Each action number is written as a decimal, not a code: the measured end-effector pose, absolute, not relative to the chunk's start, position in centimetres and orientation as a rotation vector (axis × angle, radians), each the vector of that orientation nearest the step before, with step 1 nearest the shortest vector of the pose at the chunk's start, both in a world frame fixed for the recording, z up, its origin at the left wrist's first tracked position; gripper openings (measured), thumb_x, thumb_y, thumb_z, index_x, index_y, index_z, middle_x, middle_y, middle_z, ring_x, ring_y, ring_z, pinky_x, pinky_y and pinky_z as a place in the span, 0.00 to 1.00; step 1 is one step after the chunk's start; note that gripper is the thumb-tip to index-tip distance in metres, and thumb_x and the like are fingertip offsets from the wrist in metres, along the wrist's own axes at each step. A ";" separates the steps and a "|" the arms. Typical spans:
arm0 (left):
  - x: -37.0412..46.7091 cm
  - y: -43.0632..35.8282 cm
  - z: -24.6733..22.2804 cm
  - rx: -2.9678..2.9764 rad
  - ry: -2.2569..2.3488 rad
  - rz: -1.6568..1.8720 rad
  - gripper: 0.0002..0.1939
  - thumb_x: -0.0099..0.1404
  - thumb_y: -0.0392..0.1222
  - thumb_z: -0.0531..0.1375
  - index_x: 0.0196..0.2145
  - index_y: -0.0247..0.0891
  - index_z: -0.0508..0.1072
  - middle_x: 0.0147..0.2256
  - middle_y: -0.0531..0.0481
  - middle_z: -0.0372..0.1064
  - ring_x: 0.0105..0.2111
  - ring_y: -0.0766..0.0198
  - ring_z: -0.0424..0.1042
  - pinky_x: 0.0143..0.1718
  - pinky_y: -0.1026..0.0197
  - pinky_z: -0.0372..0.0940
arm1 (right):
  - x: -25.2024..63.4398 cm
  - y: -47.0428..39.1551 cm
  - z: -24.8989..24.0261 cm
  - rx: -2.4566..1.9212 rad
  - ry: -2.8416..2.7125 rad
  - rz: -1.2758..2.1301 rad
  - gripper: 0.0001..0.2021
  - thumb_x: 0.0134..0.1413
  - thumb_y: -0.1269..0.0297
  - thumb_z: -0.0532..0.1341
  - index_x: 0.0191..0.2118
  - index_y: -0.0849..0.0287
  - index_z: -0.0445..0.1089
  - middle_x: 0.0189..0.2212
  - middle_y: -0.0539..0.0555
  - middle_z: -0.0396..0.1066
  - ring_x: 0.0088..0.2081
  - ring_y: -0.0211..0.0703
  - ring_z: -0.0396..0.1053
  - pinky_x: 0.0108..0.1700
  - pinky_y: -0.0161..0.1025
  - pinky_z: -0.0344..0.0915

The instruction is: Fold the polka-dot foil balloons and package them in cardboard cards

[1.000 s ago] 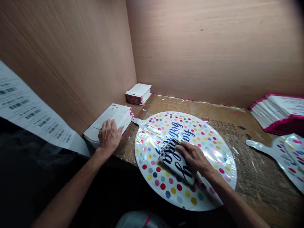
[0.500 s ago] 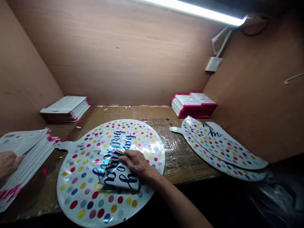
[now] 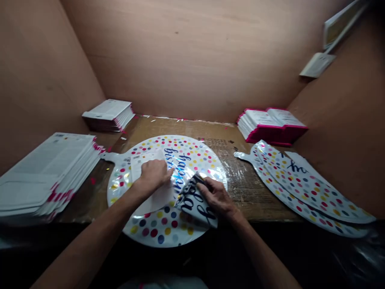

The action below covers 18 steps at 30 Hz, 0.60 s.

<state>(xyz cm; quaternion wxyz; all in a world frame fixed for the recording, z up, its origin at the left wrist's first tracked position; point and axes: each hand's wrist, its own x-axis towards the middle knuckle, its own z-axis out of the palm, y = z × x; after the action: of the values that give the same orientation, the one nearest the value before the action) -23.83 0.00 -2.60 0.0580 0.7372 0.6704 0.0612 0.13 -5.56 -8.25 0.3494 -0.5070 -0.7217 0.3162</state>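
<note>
A round dotted foil balloon [image 3: 180,140] lies flat on the cardboard surface, with dark blue script on it. My left hand [image 3: 155,174] is closed on a white printed card [image 3: 156,200] that lies over the balloon's left part. Its fingers point right, toward the script. My right hand [image 3: 215,194] pinches a folded foil piece [image 3: 198,206] with black lettering, over the balloon's lower right. The two hands are apart, a short gap between them.
A large stack of white cards [image 3: 51,160] sits at left, a smaller stack [image 3: 111,110] behind it. Pink-edged packs [image 3: 270,124] stand at the back right. More dotted balloons [image 3: 300,188] lie at right. Wooden walls [image 3: 192,60] enclose the cardboard-covered table [image 3: 240,200].
My left hand has moved right from the left card stack and now has a white card over the balloon. My right hand still holds the folded foil piece. The view has shifted.
</note>
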 end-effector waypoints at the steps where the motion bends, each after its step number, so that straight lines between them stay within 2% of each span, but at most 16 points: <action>1: -23.9 -0.3 -3.1 2.192 2.070 0.113 0.28 0.66 0.60 0.52 0.26 0.33 0.76 0.28 0.35 0.74 0.35 0.44 0.75 0.35 0.50 0.66 | 0.4 -5.8 -8.2 -1.354 -1.868 0.794 0.16 0.59 0.52 0.55 0.26 0.57 0.60 0.22 0.47 0.58 0.26 0.36 0.56 0.28 0.34 0.54; 3: -25.0 -1.3 -3.8 2.167 2.114 0.088 0.29 0.68 0.60 0.48 0.28 0.35 0.76 0.30 0.37 0.75 0.36 0.47 0.75 0.36 0.52 0.66 | 0.4 -6.2 -8.0 -1.411 -1.876 0.777 0.17 0.59 0.51 0.55 0.25 0.57 0.59 0.22 0.47 0.58 0.26 0.37 0.56 0.28 0.34 0.55; 7: -29.1 -4.0 -5.2 2.451 1.875 0.266 0.19 0.66 0.56 0.56 0.40 0.38 0.75 0.41 0.43 0.75 0.42 0.53 0.73 0.40 0.56 0.66 | -2.5 -6.1 -7.0 -1.392 -1.939 0.862 0.16 0.60 0.50 0.54 0.27 0.56 0.61 0.23 0.48 0.60 0.26 0.38 0.58 0.29 0.34 0.55; 11: -31.0 -5.7 -6.7 2.772 1.551 0.094 0.13 0.66 0.44 0.56 0.42 0.34 0.72 0.46 0.39 0.71 0.48 0.50 0.69 0.42 0.54 0.68 | -7.0 -5.0 -7.5 -1.269 -2.124 0.801 0.16 0.61 0.53 0.54 0.27 0.56 0.60 0.22 0.46 0.60 0.26 0.36 0.57 0.30 0.34 0.53; 13: -30.9 -5.8 -7.2 2.850 1.524 -0.001 0.12 0.66 0.39 0.54 0.43 0.30 0.71 0.44 0.34 0.70 0.47 0.49 0.68 0.39 0.53 0.69 | -8.4 -4.5 -8.3 -1.240 -2.244 0.719 0.16 0.62 0.54 0.54 0.26 0.57 0.61 0.22 0.47 0.61 0.26 0.36 0.57 0.30 0.34 0.53; 15: -30.6 -5.5 -7.4 2.902 1.479 -0.075 0.10 0.65 0.34 0.52 0.40 0.28 0.71 0.40 0.34 0.70 0.42 0.49 0.70 0.34 0.54 0.69 | -9.1 -4.3 -8.9 -1.245 -2.340 0.635 0.15 0.63 0.55 0.53 0.27 0.57 0.63 0.23 0.48 0.63 0.27 0.37 0.59 0.31 0.35 0.54; 18: -30.5 -5.1 -7.3 2.924 1.362 -0.111 0.07 0.61 0.28 0.52 0.33 0.31 0.70 0.32 0.39 0.70 0.32 0.55 0.71 0.27 0.59 0.66 | -9.3 -4.5 -9.1 -1.289 -2.382 0.550 0.10 0.62 0.56 0.55 0.40 0.57 0.68 0.35 0.53 0.70 0.35 0.42 0.67 0.35 0.36 0.60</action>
<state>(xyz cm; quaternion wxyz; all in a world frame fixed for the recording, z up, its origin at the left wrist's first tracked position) -30.54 -5.11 -7.30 -0.0432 0.9051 0.4216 -0.0344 -9.29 -4.51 -9.07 0.1879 -0.4580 -0.8466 0.1956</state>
